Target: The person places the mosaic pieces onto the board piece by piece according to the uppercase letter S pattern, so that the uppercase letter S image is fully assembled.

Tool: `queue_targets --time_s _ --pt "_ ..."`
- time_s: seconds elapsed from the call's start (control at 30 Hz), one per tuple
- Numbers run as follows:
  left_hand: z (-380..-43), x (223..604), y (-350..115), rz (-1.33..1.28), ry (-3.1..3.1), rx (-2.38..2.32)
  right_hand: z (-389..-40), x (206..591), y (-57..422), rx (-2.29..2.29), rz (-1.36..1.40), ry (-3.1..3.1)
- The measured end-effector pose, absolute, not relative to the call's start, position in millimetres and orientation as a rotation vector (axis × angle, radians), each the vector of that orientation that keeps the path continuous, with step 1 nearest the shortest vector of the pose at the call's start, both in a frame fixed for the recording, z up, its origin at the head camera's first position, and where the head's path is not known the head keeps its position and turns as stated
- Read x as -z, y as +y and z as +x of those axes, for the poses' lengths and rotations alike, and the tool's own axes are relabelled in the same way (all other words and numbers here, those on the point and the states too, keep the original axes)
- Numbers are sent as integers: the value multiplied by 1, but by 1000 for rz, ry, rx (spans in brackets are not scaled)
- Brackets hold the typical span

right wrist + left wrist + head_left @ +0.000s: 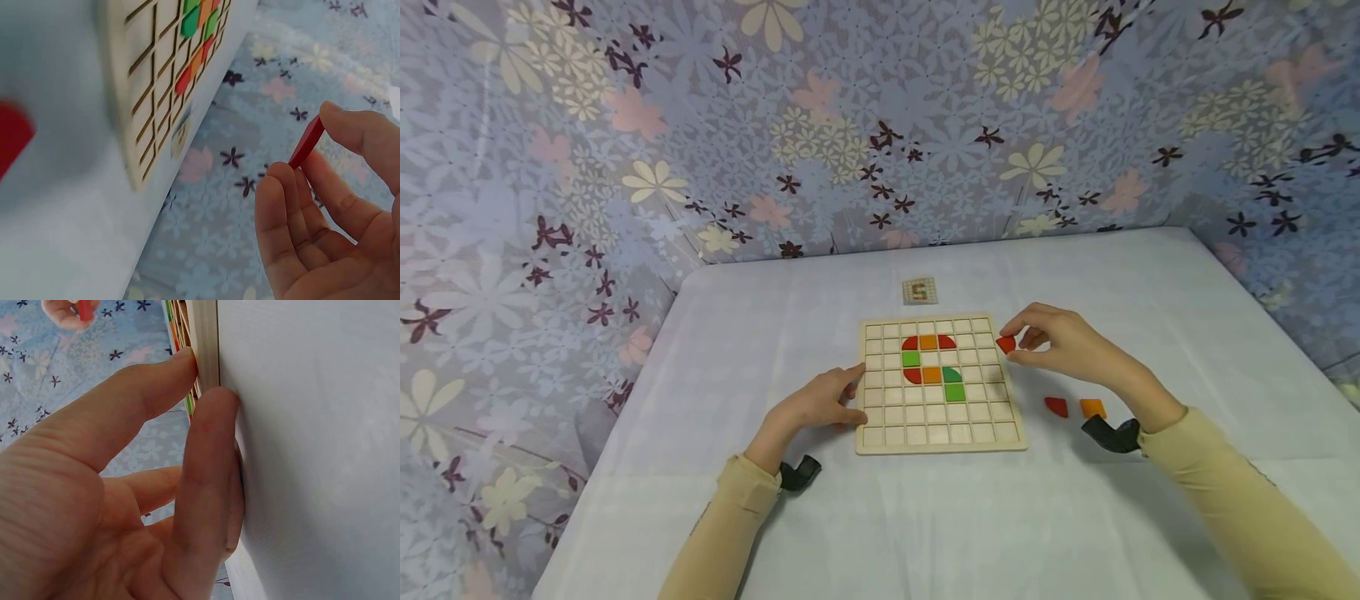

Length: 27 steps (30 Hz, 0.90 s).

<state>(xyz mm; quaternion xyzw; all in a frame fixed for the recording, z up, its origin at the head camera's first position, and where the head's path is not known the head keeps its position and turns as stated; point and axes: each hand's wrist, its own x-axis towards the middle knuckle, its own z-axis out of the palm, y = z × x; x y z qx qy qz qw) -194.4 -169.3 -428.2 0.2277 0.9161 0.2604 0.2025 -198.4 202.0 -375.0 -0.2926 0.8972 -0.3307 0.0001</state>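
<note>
A square wooden grid board (pixel 925 414) lies on the table with red, orange and green tiles set in some of its cells. Along its left edge, my left hand (pixel 823 398) touches the rim with thumb and fingertips, fingers fairly straight. My right hand (pixel 1063 342) is just beyond the board's right edge. Between thumb and fingers it pinches a red quarter-round tile (pixel 307 141), which the right wrist view shows nearly edge-on, held apart from the board.
Near my right wrist lie a loose red tile (pixel 1056 407) and an orange square tile (pixel 1093 408). A small pattern card (pixel 920 291) sits behind the board. Floral fabric (pixel 850 125) hangs beyond the white-covered table (pixel 760 325).
</note>
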Motion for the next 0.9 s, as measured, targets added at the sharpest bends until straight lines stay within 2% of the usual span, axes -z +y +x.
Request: queue_targets --time_s 0.57,0.9 --pt "-196 429 -168 631 2569 -698 -193 404 166 1072 -1081 2602" --pt "-196 428 -168 636 2567 -686 -189 421 143 864 -1150 2576"
